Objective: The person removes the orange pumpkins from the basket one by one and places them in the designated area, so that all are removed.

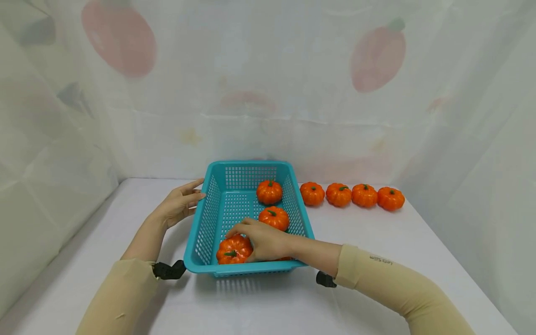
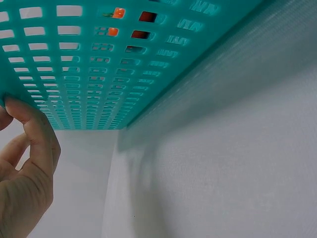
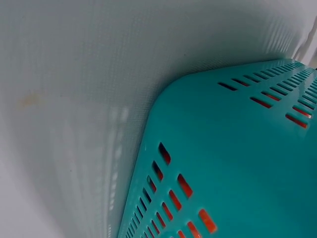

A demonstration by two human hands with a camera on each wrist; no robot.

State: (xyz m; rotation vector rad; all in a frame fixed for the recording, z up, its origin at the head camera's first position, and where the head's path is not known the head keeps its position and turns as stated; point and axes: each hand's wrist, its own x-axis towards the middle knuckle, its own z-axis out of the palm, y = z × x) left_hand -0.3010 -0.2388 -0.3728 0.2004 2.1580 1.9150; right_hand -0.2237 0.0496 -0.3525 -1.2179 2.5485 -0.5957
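Note:
A turquoise perforated plastic basket [image 1: 223,184] rests on the white table. Inside it, at the front left corner, my right hand [image 1: 265,241] grips a small orange pumpkin [image 1: 231,253] with a green stem, thumb on one side and fingers on the other. Two more pumpkins, one mid-right [image 1: 275,217] and one at the back right [image 1: 269,192], lie in the basket; my right wrist mostly hides another near the front right. At the left wall, my left hand [image 1: 177,204] touches the rim with relaxed fingers. The right wrist view shows the basket's outer corner [image 3: 213,144] but no hand.
To the right of the basket, several orange pumpkins [image 1: 338,194] stand in a row along the back of the table [image 1: 364,251]. A pale printed curtain [image 1: 259,70] hangs behind and on both sides.

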